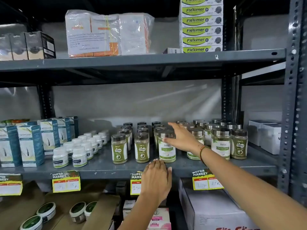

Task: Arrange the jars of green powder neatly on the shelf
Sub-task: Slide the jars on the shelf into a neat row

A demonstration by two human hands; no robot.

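Jars of green powder stand in rows on the grey middle shelf (103, 170). Dark-lidded jars (119, 148) form columns at centre; silver-lidded jars (221, 144) crowd the right. One silver-lidded jar (167, 146) stands at the front of the centre-right column. My right hand (181, 138) reaches in beside it, fingers spread, thumb touching the jar's shoulder, fingertips pointing toward the back jars. My left hand (157, 178) lies flat over the shelf's front edge just below that jar, holding nothing.
White pill bottles (79, 156) and blue-white cartons (30, 145) fill the shelf's left. White boxes (265, 135) sit far right. Price tags (66, 181) hang on the shelf lip. Stacked green boxes (201, 30) and wrapped packs (106, 34) sit above. A steel upright (294, 97) stands right.
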